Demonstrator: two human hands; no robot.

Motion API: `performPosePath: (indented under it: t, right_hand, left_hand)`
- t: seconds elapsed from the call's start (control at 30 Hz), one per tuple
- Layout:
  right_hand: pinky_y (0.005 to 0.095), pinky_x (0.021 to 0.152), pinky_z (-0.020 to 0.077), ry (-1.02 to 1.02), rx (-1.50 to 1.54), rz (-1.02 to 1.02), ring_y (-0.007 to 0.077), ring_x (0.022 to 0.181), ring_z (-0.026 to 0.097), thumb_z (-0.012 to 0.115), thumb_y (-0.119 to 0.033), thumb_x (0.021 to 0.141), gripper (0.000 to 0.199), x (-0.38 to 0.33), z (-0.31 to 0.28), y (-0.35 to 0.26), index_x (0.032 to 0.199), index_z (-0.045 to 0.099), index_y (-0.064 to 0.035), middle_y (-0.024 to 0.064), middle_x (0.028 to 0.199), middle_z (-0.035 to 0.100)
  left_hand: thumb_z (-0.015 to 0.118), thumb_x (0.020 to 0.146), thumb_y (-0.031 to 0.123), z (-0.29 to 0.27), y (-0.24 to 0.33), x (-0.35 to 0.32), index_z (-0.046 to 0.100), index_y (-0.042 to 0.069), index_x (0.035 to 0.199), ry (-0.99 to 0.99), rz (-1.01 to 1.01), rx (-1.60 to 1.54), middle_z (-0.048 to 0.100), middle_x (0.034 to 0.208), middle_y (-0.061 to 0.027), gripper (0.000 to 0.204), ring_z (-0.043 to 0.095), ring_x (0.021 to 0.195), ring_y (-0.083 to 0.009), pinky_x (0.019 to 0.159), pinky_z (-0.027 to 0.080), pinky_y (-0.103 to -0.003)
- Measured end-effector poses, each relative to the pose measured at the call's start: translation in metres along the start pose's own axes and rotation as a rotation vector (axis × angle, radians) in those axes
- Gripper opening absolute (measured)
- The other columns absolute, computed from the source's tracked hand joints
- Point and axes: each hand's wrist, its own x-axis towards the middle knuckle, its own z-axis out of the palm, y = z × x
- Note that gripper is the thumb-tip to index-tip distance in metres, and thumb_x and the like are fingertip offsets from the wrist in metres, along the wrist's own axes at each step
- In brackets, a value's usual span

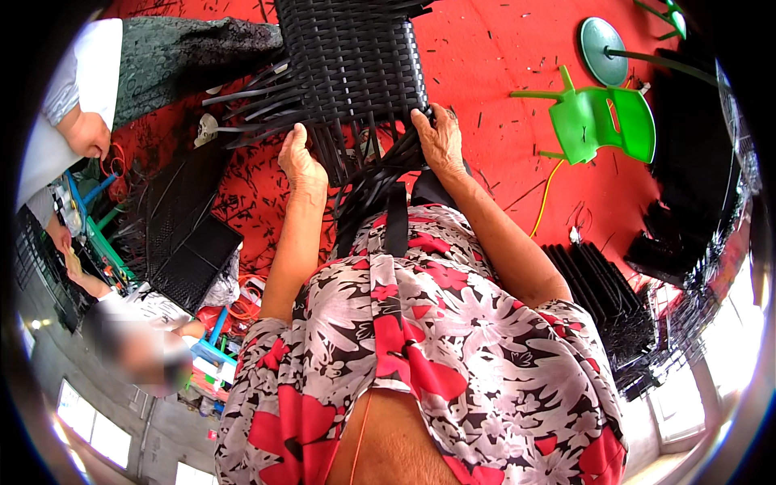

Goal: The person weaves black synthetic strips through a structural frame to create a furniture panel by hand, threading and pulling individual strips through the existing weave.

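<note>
The left hand (301, 162) and the right hand (440, 137) both work at the near edge of a black woven wicker panel (356, 65), which stands on the red floor (501, 56) far from the person. Left fingers curl together around loose black plastic strips (259, 105) fanning out to the left. Right fingers press against the weave's lower right corner, clamped on strands there. A green plastic chair (602, 121) lies to the right. Stacked black woven panels (186, 226) sit at the left, another person's hand (89, 133) beyond them.
</note>
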Motion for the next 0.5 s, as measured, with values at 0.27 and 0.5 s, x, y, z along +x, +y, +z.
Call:
performPosePath:
  t: [0.27, 0.5]
  right_hand:
    - [0.0467, 0.086, 0.0436, 0.018, -0.084, 0.078, 0.0406, 0.101, 0.053, 0.056, -0.042, 0.086, 0.052, 0.006, 0.015, 0.013, 0.112, 0.053, 0.0029, 0.0256, 0.104, 0.059]
    - [0.0365, 0.089, 0.0452, -0.018, 0.361, 0.126, 0.0304, 0.105, 0.058, 0.064, -0.040, 0.083, 0.063, -0.004, 0.009, 0.027, 0.128, 0.044, 0.0009, 0.0201, 0.112, 0.059]
  left_hand:
    - [0.060, 0.089, 0.015, 0.004, -0.007, 0.009, 0.062, 0.000, 0.107, 0.002, -0.225, -0.164, 0.064, 0.105, -0.0091, 0.023, 0.060, 0.095, -0.0222, 0.086, 0.048, -0.035]
    - [0.060, 0.090, 0.018, 0.001, 0.005, -0.016, 0.060, -0.001, 0.106, 0.021, -0.073, 0.132, 0.063, 0.098, -0.0081, 0.025, 0.059, 0.090, -0.0202, 0.081, 0.049, -0.033]
